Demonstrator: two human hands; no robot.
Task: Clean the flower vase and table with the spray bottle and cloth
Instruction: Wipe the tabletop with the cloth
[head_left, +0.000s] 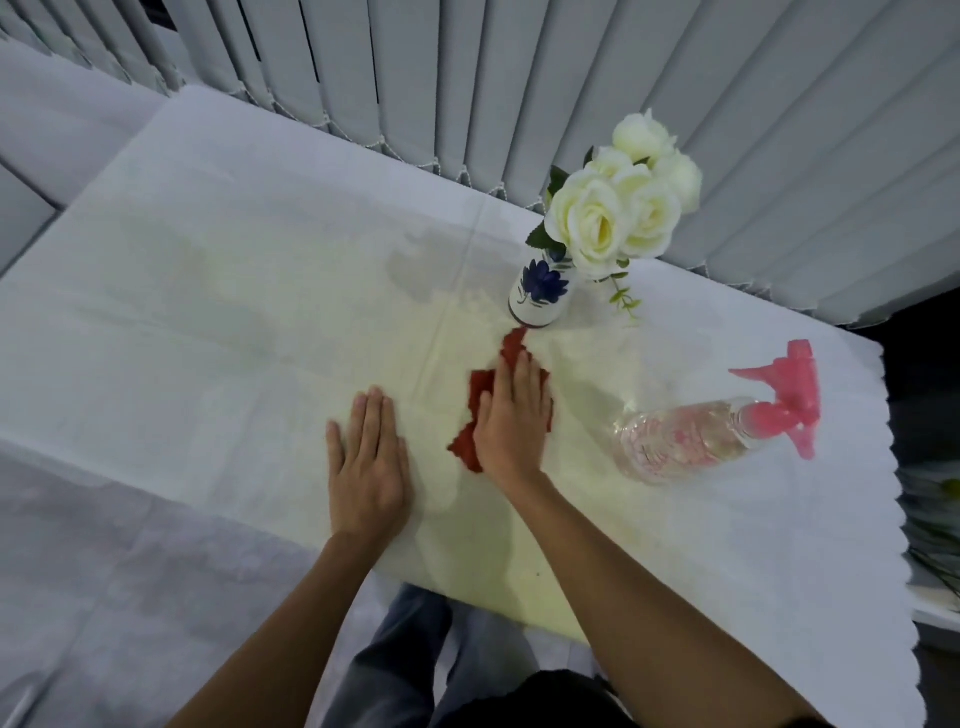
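Wiping the bench beside the vase, one hand pressing the cloth and the other steadying.

The right hand (511, 415) lies flat on the red cloth (480, 392), fingers together and stretched out, so its grip is not clamped on anything but simply pressing the cloth down on the bench (208, 291), which suits a wiping stroke; the left hand (369, 457) rests palm-down and spread on the bare cover just beside it, holding nothing, likely to keep the cover from sliding; the cloth's far tip reaches almost to the foot of the flower vase (540, 293), which stands upright with its white roses (618, 208) near the blinds (519, 78); the spray bottle (717, 426) lies on its side well to the right, set out of the wiping path, its pink trigger toward the bench edge; darker damp-looking patches show on the cover left of the vase.
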